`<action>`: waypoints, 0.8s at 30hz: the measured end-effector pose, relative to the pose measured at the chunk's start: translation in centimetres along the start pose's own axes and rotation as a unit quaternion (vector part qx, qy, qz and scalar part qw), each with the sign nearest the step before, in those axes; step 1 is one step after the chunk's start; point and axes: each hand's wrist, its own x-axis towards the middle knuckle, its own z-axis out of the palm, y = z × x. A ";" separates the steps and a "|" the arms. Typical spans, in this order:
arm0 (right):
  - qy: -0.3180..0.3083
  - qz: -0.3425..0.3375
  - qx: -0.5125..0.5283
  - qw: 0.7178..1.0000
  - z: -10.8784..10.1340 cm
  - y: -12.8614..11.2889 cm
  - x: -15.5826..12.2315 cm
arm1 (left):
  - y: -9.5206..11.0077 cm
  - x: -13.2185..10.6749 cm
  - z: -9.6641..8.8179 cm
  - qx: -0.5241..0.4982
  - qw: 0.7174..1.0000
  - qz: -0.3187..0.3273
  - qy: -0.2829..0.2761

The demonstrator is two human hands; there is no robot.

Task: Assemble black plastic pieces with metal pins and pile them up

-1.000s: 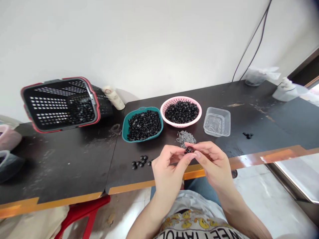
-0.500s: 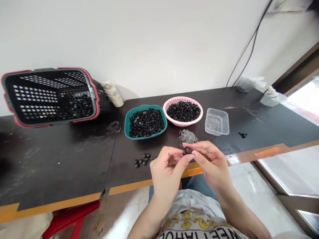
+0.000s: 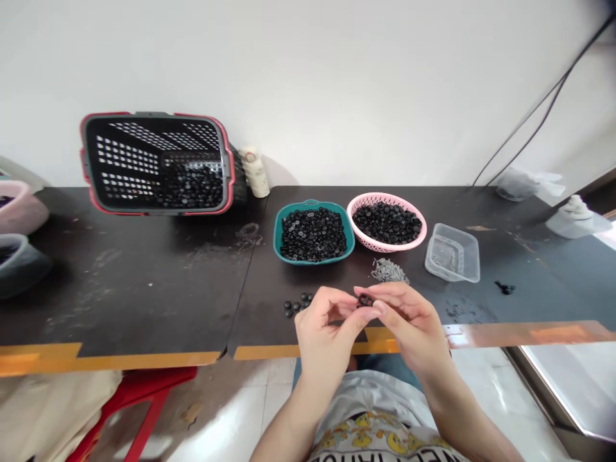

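Centrally, your left hand [image 3: 321, 337] and right hand [image 3: 409, 324] pinched a small black ring [image 3: 366, 300] between them over the dark table [image 3: 144, 289], just below metal pins [image 3: 389, 271] and beside loose black discs [image 3: 296, 305].

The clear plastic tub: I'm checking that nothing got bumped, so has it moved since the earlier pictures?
No. The clear plastic tub sits just right of the pink basket, as it did earlier; only the head camera's view has shifted.
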 end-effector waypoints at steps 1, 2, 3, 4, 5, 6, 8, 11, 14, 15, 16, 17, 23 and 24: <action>-0.007 0.005 0.000 1.000 0.1 0.1 0.0 | -0.1 0.0 -0.1 0.001 1.000 0.013 0.009; -0.011 0.011 0.001 1.000 0.1 0.3 0.0 | -0.3 0.1 -0.1 -0.001 0.999 0.027 0.019; -0.013 0.018 0.002 1.000 0.1 0.5 -0.1 | -0.5 0.1 -0.1 -0.006 0.999 0.041 0.030; -0.014 0.025 0.004 1.000 0.1 0.6 -0.2 | -0.7 0.1 -0.1 -0.014 0.998 0.055 0.039; -0.015 0.032 0.009 0.999 0.1 0.7 -0.3 | -0.9 0.1 -0.1 -0.023 0.997 0.066 0.045; -0.017 0.039 0.018 0.999 0.1 0.8 -0.5 | -1.1 0.0 -0.1 -0.030 0.996 0.075 0.049; -0.023 0.053 0.049 0.997 0.1 0.9 -0.8 | -1.2 -0.2 0.0 -0.035 0.995 0.088 0.044; -0.040 0.073 0.103 0.991 0.3 0.8 -1.0 | -1.4 -0.7 0.3 -0.040 0.994 0.097 0.029; -0.038 0.079 0.142 0.986 0.5 0.6 -1.2 | -1.7 -1.3 0.9 -0.062 0.993 0.089 0.035; -0.033 0.079 0.149 0.985 0.5 0.6 -1.3 | -1.9 -1.4 1.1 -0.065 0.994 0.082 0.039; -0.028 0.080 0.149 0.985 0.4 0.6 -1.5 | -2.1 -1.6 1.3 -0.061 0.994 0.078 0.036; -0.024 0.081 0.142 0.986 0.2 0.7 -1.7 | -2.2 -1.7 1.5 -0.051 0.995 0.077 0.027; 0.001 0.023 0.000 1.000 -1.7 0.4 -3.1 | -2.0 -2.0 2.2 0.079 0.981 0.144 -0.099; 0.007 0.014 -0.026 1.000 -2.1 0.2 -3.2 | -1.9 -1.9 2.3 0.095 0.976 0.155 -0.121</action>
